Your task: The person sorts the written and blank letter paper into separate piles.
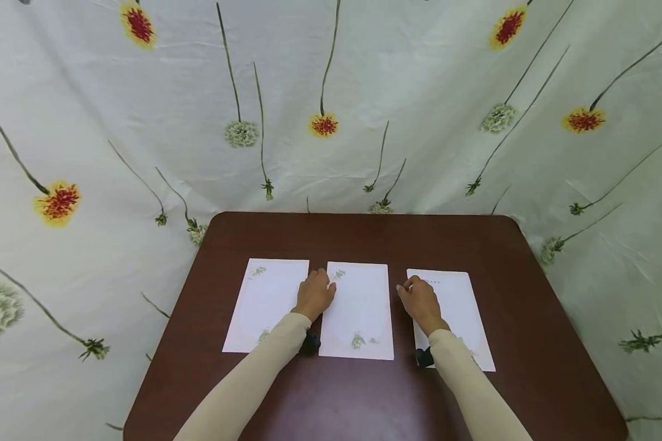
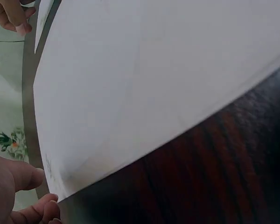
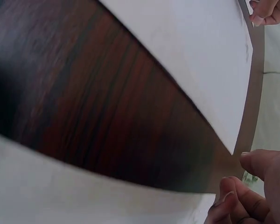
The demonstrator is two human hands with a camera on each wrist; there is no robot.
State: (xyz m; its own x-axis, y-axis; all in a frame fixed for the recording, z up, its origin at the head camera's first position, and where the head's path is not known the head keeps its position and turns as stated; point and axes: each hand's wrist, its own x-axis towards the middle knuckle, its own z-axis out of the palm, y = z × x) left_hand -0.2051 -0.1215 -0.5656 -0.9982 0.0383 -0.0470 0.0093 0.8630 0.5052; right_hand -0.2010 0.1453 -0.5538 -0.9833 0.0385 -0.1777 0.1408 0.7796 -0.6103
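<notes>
Three white paper sheets lie in a row: a left sheet [image 1: 270, 300], a middle sheet [image 1: 358, 312] and a right sheet [image 1: 458, 306]. Faint floral prints mark the left and middle ones; small dark lettering tops the right one. My left hand [image 1: 315, 295] is at the middle sheet's upper left corner. In the left wrist view its thumb and fingers stand apart, fingertips [image 2: 49, 198] right at that corner. Over the right sheet's upper left corner is my right hand [image 1: 421, 301]. The right wrist view shows its thumb [image 3: 256, 162] apart from the bent fingers.
The sheets lie on a dark brown table [image 1: 364, 398] with rounded far corners. Behind and beside it hangs a pale cloth [image 1: 419, 73] printed with flowers on long stems. Dark wrist devices sit under both wrists, the right one [image 1: 423, 357] overlapping the right sheet.
</notes>
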